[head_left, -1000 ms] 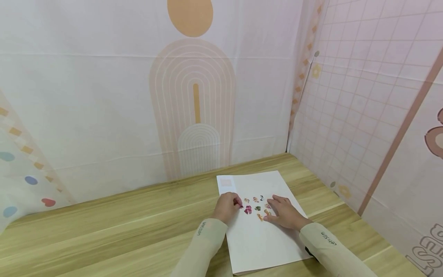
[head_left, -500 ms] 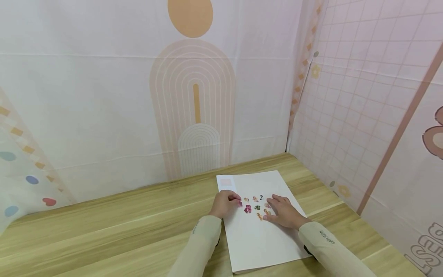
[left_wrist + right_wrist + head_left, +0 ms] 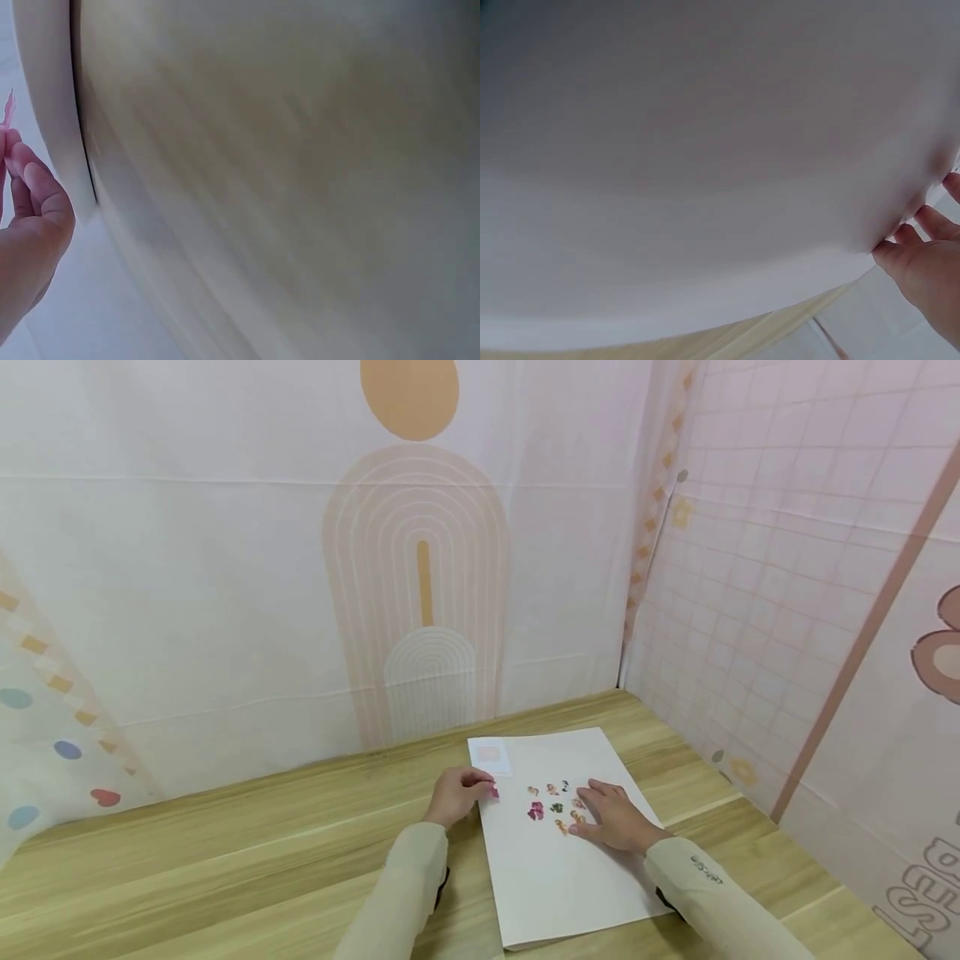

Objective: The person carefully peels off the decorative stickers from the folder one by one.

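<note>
Between thumb and fingers my left hand [image 3: 453, 797] pinches a thin, pink, petal-like piece [image 3: 493, 790] at the left edge of a large white sheet [image 3: 558, 885]. The left wrist view shows this pink piece [image 3: 9, 109] standing up from the fingertips. My right hand [image 3: 619, 818] rests on the sheet with its fingers spread, beside a cluster of small flower-like pieces. Among them are a magenta one [image 3: 536, 811], a green one [image 3: 557, 808] and an orange one [image 3: 561, 827]. The right wrist view has the fingertips touching the white surface.
A small white card with a pink square [image 3: 489, 753] lies at the sheet's far left corner. The sheet lies on a wood-grain table [image 3: 262, 860]. Patterned cloth walls [image 3: 570, 568] stand behind the table and on its right.
My left hand has moved left with the pink piece, away from the cluster to the sheet's left edge. My right hand has stayed in place.
</note>
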Demonstrator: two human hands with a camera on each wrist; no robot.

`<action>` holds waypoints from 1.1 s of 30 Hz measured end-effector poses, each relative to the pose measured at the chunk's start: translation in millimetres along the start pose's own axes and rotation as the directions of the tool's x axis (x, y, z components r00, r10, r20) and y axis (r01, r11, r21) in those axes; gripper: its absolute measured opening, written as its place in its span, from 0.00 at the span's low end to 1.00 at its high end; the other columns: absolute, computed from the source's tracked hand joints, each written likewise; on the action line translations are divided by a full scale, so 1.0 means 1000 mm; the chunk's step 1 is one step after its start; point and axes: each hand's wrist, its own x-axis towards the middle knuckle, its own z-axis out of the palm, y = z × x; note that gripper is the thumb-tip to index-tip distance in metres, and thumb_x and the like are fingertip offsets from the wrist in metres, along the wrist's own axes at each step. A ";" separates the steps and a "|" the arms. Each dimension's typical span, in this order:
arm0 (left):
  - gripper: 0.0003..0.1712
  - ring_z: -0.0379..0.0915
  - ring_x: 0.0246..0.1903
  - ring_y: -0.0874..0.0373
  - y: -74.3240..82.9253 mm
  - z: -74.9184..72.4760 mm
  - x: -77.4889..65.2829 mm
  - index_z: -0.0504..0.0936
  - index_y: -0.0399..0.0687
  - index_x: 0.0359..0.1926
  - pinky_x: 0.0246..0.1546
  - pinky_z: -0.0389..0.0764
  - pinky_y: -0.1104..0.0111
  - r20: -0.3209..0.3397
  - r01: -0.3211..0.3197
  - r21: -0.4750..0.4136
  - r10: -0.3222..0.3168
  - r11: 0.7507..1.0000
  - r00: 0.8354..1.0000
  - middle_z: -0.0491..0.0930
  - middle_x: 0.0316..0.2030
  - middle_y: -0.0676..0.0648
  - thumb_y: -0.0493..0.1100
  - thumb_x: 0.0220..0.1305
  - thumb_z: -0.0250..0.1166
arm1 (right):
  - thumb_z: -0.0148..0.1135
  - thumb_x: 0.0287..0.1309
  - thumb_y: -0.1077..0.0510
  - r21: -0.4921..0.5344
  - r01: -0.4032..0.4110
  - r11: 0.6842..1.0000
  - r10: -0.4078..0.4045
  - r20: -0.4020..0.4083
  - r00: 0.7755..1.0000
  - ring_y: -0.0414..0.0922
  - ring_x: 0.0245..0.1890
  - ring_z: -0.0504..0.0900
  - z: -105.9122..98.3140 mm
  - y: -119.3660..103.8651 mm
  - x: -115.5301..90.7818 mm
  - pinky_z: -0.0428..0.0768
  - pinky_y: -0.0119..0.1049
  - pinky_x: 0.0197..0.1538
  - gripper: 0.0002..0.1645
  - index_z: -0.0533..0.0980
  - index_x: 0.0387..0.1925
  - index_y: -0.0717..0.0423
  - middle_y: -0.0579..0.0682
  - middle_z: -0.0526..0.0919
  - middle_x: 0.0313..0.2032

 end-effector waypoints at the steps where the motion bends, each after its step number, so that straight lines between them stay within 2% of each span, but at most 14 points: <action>1: 0.04 0.70 0.26 0.61 -0.002 -0.004 0.000 0.82 0.37 0.30 0.26 0.71 0.72 -0.003 0.017 -0.014 -0.017 1.000 1.000 0.80 0.27 0.46 0.33 0.53 0.61 | 0.62 0.48 0.44 0.000 0.001 1.000 -0.001 0.001 1.000 0.63 0.58 0.56 0.000 0.000 0.000 0.57 0.55 0.56 0.40 0.64 0.56 0.66 0.66 0.59 0.59; 5: 0.04 0.75 0.26 0.58 -0.009 -0.023 -0.003 0.80 0.36 0.31 0.27 0.72 0.71 -0.003 0.056 -0.055 -0.056 0.997 0.998 0.80 0.26 0.45 0.33 0.54 0.61 | 0.62 0.49 0.44 -0.004 0.004 1.000 -0.004 0.003 1.000 0.63 0.58 0.56 -0.001 -0.001 0.001 0.57 0.55 0.56 0.40 0.64 0.56 0.67 0.67 0.59 0.59; 12: 0.06 0.77 0.32 0.54 -0.023 -0.053 -0.010 0.78 0.38 0.34 0.40 0.72 0.63 -0.024 0.119 -0.071 -0.121 0.990 0.992 0.81 0.27 0.47 0.36 0.55 0.61 | 0.62 0.49 0.47 -0.001 0.007 1.000 -0.007 -0.005 1.000 0.64 0.58 0.56 -0.003 -0.003 -0.001 0.56 0.55 0.56 0.38 0.65 0.55 0.68 0.68 0.60 0.58; 15: 0.05 0.77 0.32 0.54 -0.031 -0.067 -0.013 0.79 0.39 0.33 0.39 0.72 0.64 -0.023 0.131 -0.060 -0.133 0.989 0.991 0.81 0.27 0.47 0.36 0.55 0.62 | 0.62 0.49 0.47 0.003 0.008 1.000 -0.008 0.001 1.000 0.64 0.58 0.56 -0.004 -0.004 -0.001 0.56 0.55 0.56 0.38 0.65 0.55 0.68 0.68 0.60 0.58; 21: 0.06 0.76 0.30 0.54 -0.043 -0.095 -0.023 0.78 0.37 0.33 0.30 0.73 0.67 0.027 0.182 -0.048 -0.181 0.982 0.983 0.80 0.29 0.46 0.35 0.55 0.61 | 0.62 0.49 0.47 0.003 0.010 1.000 -0.010 -0.001 1.000 0.63 0.58 0.56 -0.003 -0.005 -0.003 0.57 0.55 0.56 0.38 0.65 0.55 0.68 0.68 0.60 0.58; 24: 0.07 0.75 0.30 0.56 -0.050 -0.109 -0.028 0.78 0.37 0.34 0.29 0.73 0.67 0.053 0.210 -0.039 -0.208 0.977 0.977 0.80 0.29 0.46 0.38 0.55 0.61 | 0.62 0.49 0.47 0.004 0.011 1.000 -0.011 0.001 1.000 0.64 0.58 0.56 -0.004 -0.005 -0.004 0.57 0.55 0.56 0.38 0.65 0.55 0.68 0.68 0.60 0.58; 29: 0.11 0.75 0.28 0.57 -0.062 -0.129 -0.037 0.79 0.33 0.36 0.29 0.73 0.66 0.122 0.202 -0.018 -0.198 0.979 0.973 0.81 0.29 0.45 0.40 0.58 0.59 | 0.62 0.49 0.46 0.006 0.004 1.000 -0.004 0.008 1.000 0.64 0.58 0.56 -0.004 -0.006 -0.005 0.57 0.55 0.56 0.39 0.64 0.56 0.68 0.68 0.59 0.59; 33: 0.12 0.75 0.28 0.58 -0.071 -0.141 -0.042 0.79 0.32 0.38 0.29 0.73 0.66 0.158 0.222 -0.014 -0.217 0.975 0.963 0.81 0.29 0.45 0.39 0.58 0.58 | 0.61 0.49 0.46 0.003 0.001 1.000 -0.001 0.011 1.000 0.63 0.58 0.56 -0.003 -0.005 -0.004 0.57 0.55 0.56 0.39 0.64 0.56 0.67 0.67 0.59 0.59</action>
